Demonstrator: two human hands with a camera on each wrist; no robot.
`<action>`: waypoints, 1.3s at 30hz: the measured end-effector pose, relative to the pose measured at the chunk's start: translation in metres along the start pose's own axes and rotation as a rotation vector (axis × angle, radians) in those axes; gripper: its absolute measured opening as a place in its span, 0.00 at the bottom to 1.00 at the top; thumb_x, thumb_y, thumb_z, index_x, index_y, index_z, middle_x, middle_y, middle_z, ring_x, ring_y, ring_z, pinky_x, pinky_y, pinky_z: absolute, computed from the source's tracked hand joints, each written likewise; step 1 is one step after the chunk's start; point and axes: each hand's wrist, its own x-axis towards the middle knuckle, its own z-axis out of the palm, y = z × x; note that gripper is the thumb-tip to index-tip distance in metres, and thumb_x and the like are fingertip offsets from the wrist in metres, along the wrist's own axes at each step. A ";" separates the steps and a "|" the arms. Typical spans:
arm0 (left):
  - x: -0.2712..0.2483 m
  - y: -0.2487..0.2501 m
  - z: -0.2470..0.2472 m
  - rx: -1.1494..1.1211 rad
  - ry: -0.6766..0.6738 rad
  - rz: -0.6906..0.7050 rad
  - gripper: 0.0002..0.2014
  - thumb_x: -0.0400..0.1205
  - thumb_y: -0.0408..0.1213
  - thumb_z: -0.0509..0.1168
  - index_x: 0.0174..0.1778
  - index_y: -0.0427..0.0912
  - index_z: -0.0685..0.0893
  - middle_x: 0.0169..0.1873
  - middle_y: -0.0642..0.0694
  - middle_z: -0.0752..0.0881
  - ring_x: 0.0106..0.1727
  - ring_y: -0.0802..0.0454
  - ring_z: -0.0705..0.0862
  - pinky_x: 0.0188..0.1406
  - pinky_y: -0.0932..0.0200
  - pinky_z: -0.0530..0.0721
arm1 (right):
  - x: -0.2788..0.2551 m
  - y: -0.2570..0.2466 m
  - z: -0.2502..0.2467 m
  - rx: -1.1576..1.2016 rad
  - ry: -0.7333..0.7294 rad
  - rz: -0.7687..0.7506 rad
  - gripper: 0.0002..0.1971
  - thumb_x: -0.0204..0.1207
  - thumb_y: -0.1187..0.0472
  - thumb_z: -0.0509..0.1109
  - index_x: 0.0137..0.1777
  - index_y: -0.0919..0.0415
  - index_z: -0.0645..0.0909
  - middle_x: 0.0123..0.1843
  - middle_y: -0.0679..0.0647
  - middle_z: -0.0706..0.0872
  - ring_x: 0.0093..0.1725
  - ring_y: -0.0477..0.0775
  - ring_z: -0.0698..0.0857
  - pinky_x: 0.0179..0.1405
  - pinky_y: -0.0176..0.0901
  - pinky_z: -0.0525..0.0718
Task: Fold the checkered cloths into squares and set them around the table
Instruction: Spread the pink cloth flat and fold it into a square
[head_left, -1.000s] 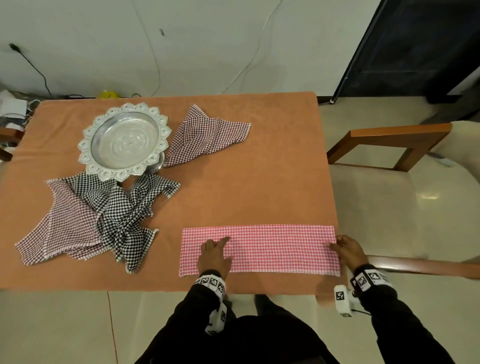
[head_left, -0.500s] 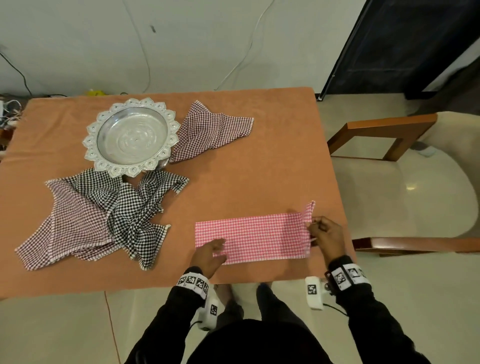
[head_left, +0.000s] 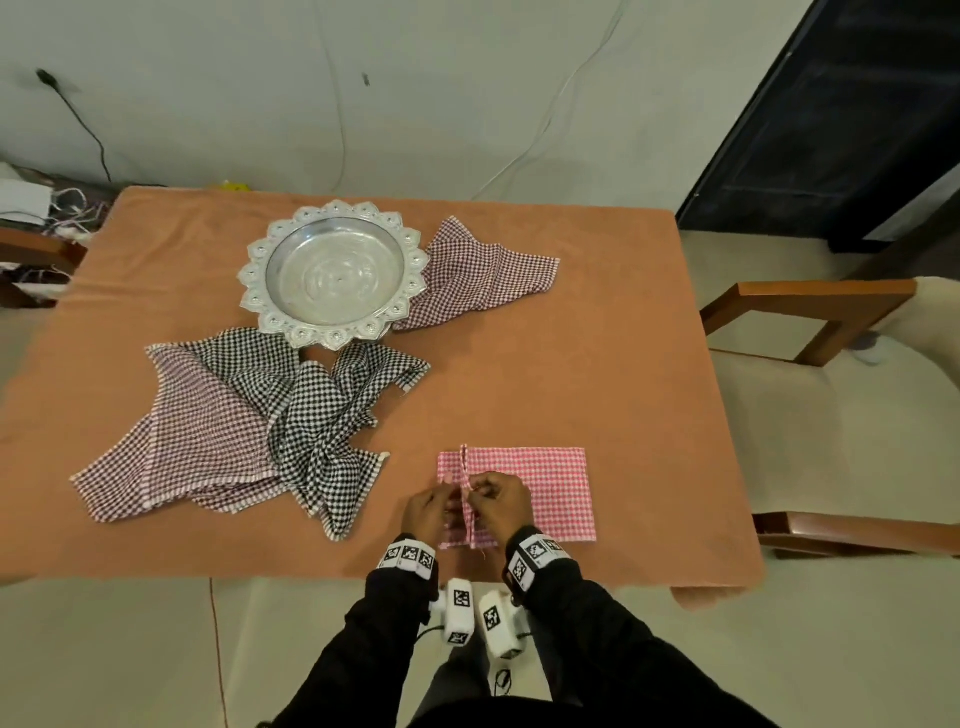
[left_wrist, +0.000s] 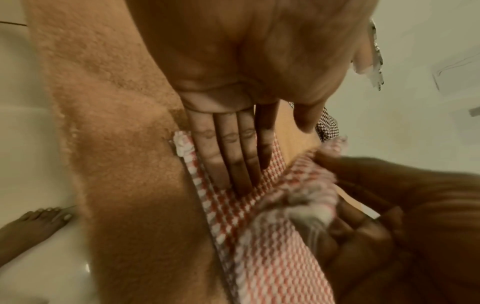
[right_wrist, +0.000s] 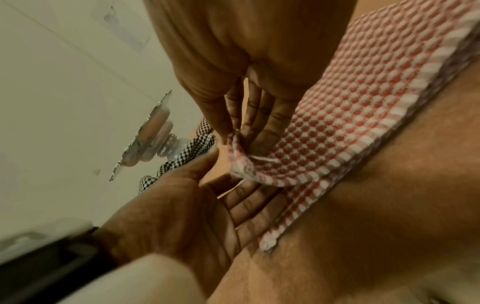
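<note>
A pink checkered cloth (head_left: 545, 488) lies folded near the front edge of the orange table (head_left: 571, 364). My right hand (head_left: 477, 491) pinches the cloth's upper end between thumb and fingers (right_wrist: 231, 125) and holds it just above the left end. My left hand (head_left: 441, 496) lies beside it with straight fingers (left_wrist: 228, 156) pressing the lower layer flat. Loose checkered cloths lie further off: a black-and-white one (head_left: 322, 415), a maroon one (head_left: 197, 447) to its left, and another maroon one (head_left: 483, 275) at the back.
A silver tray with a scalloped rim (head_left: 250, 280) stands at the back middle on a foot, touching the loose cloths. A wooden armchair (head_left: 810, 312) with a cream seat stands close to the table's right side. Cables run along the wall.
My right hand has carried the cloth's right end leftward over to the left end, halving the long strip. The left hand has stayed on the left end.
</note>
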 end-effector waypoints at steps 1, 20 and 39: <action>0.003 -0.001 -0.003 0.025 0.040 0.028 0.15 0.85 0.42 0.68 0.45 0.34 0.92 0.36 0.36 0.92 0.38 0.42 0.88 0.39 0.50 0.88 | 0.000 0.000 0.006 0.007 -0.037 0.020 0.06 0.76 0.71 0.77 0.49 0.61 0.91 0.38 0.50 0.92 0.37 0.50 0.91 0.42 0.47 0.93; 0.004 0.013 -0.027 0.471 0.264 0.043 0.13 0.67 0.44 0.85 0.35 0.50 0.85 0.31 0.57 0.88 0.37 0.55 0.89 0.46 0.58 0.89 | -0.008 0.065 -0.115 -0.442 0.442 0.216 0.08 0.76 0.64 0.73 0.54 0.58 0.86 0.55 0.56 0.87 0.53 0.61 0.87 0.55 0.50 0.84; 0.018 0.027 0.046 0.528 0.095 -0.013 0.11 0.65 0.26 0.84 0.34 0.44 0.92 0.30 0.50 0.92 0.35 0.48 0.93 0.43 0.46 0.94 | 0.020 0.080 -0.192 -0.092 0.358 0.457 0.06 0.75 0.67 0.77 0.42 0.61 0.82 0.48 0.61 0.90 0.51 0.64 0.87 0.49 0.47 0.78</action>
